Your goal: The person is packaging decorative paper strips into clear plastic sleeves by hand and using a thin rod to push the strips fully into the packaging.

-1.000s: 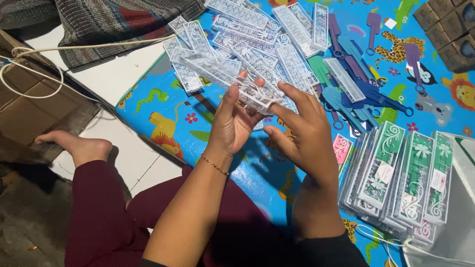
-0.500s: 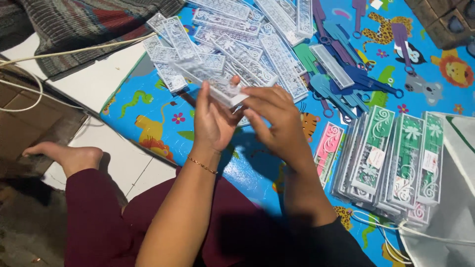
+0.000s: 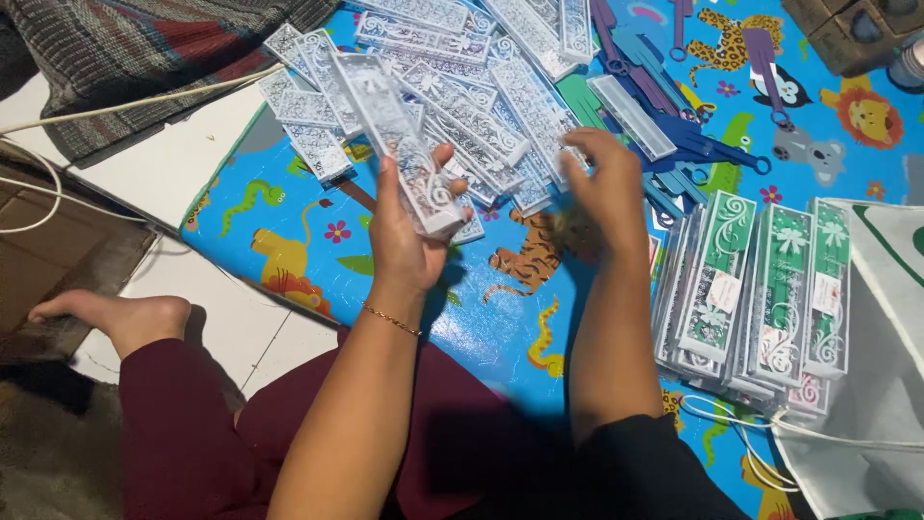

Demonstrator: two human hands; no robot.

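a long clear plastic sleeve with white lace print slants up at centre frame, gripped by the left hand. a loose heap of the same clear sleeves fills the upper middle. at right, three upright stacks of filled green-and-white sleeves carry small pale labels.

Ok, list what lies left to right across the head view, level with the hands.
White cord → left hand holding a clear patterned case → right hand → stacks of green and white packed cases → white bag.
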